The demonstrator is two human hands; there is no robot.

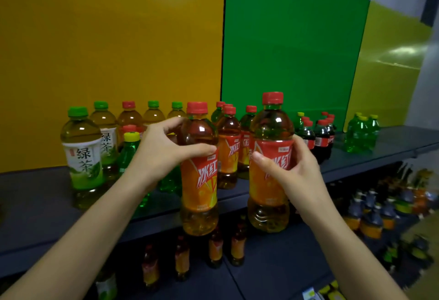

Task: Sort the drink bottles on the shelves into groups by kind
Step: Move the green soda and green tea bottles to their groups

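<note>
While the left hand point(164, 147) grips one 冰红 bottle point(199, 176), the right hand point(294, 173) grips its twin point(269, 131). Both hold amber tea, at the shelf point(35, 204) near edge. A 绿茶 bottle point(83, 154) stands left.

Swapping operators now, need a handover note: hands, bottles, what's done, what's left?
Hands: left hand grips one iced tea bottle, right hand grips a second iced tea bottle, both in front of the upper shelf.
Done: cola bottles and green soda bottles grouped at right.
Left: shelve both with the iced tea cluster; pull the yellow-capped bottle and red-capped bottle out of the green tea bottles.
</note>
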